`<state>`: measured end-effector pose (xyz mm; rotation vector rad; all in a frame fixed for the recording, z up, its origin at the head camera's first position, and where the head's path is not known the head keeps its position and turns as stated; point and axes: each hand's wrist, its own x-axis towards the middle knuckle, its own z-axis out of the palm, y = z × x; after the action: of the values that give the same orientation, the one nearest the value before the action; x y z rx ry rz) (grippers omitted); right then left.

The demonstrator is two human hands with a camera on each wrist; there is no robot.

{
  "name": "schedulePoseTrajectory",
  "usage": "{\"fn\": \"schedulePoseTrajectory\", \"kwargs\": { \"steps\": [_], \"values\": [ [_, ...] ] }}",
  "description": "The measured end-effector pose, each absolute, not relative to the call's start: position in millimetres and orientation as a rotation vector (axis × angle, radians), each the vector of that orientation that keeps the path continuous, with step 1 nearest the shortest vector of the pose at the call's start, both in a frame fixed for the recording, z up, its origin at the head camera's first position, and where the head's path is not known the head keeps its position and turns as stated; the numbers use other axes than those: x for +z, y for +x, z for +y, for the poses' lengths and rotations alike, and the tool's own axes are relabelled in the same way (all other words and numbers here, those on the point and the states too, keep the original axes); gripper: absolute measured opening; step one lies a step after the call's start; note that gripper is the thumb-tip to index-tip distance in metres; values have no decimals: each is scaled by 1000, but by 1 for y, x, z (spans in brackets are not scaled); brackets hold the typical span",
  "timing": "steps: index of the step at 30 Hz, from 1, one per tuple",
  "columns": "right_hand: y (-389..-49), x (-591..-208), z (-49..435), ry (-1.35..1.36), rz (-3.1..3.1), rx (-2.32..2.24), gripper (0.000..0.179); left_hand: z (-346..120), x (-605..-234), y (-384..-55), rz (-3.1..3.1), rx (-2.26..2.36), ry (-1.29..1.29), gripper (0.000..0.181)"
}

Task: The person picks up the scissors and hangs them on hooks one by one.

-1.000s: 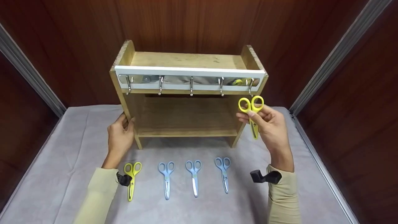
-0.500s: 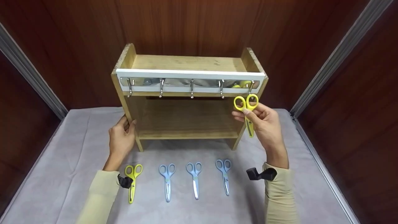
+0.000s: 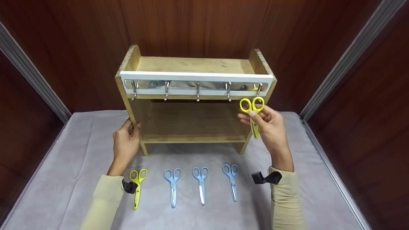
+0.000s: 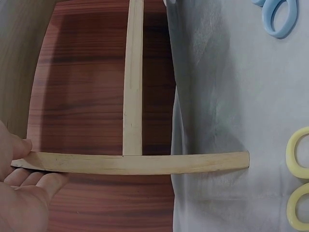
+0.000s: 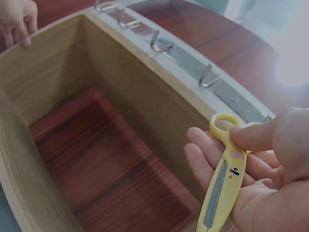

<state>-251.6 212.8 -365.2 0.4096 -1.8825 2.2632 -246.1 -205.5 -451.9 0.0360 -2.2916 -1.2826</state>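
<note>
My right hand (image 3: 270, 127) pinches yellow scissors (image 3: 254, 126) between thumb and fingers, handle loops up and blades down. The loops are just below the rightmost hook (image 3: 259, 89) of a white hook rail (image 3: 182, 75). That rail runs across the front of a small wooden shelf (image 3: 191, 139). At the shelf's left side panel (image 4: 96, 164), my left hand (image 3: 126, 140) grips the edge, thumb in front and fingers behind. In the right wrist view the scissors (image 5: 227, 183) lie across the fingers, with the thumb on the handle.
On the grey cloth (image 3: 80, 153) lie another pair of yellow scissors (image 3: 136, 188), partly behind the left wrist's black mount (image 3: 129, 187), and blue scissors (image 3: 173, 188), blue scissors (image 3: 201, 187) and blue scissors (image 3: 231, 183) in a row. Dark wood walls (image 3: 198, 25) enclose the back and sides.
My right hand has moved left and slightly up relative to the shelf, bringing the yellow scissors closer beneath the rightmost hook. My left hand keeps its grip on the shelf's side.
</note>
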Motion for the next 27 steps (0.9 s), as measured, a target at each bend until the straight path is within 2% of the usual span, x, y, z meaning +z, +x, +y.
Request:
{"fn": "schedulePoseTrajectory", "kwargs": {
  "steps": [5,13,20,27],
  "values": [
    [-254,-367,213,383,-1902,2205,27,-205,-452,-246,-2294,-1283,32,31],
    [-252,-368,217,339,-2000,2045,24,-205,-451,-245,-2303,-1280,31,30],
    [-243,-371,224,153,-2137,1819,27,-205,-452,-245,-2301,-1286,38,30],
    [-232,-377,234,69,-2142,1820,30,-205,-451,-245,-2305,-1279,34,31]
  ]
}}
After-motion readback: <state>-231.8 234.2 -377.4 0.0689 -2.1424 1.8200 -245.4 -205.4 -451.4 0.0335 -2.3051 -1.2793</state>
